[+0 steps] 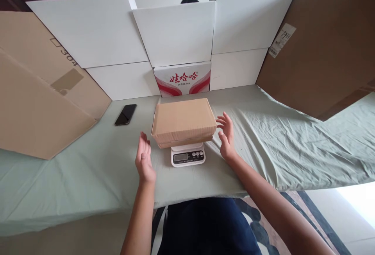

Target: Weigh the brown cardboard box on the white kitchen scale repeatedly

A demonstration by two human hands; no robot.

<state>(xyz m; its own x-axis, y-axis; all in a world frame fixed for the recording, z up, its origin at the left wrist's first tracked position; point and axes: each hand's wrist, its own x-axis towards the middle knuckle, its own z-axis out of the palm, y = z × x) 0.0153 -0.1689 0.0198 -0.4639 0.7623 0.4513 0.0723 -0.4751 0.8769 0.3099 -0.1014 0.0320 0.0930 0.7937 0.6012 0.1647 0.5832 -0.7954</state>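
A closed brown cardboard box [184, 118] rests on a white digital kitchen scale [188, 162], covering most of its platform. The scale's small display and round buttons show at its front; no reading can be made out. To the left of the box, my left hand [144, 159] is held upright with fingers stretched, apart from the cardboard. My right hand [226, 135] is at the box's right side, fingers apart and slightly curled, its fingertips close to the right edge; whether they touch it I cannot tell. Neither hand grips anything.
A black phone [125, 115] lies on the green cloth [111, 169] at the left. White boxes [175, 32] are stacked along the back, above a red-and-white printed carton [182, 79]. Large brown cardboard boxes stand at the left [38, 90] and right [328, 51].
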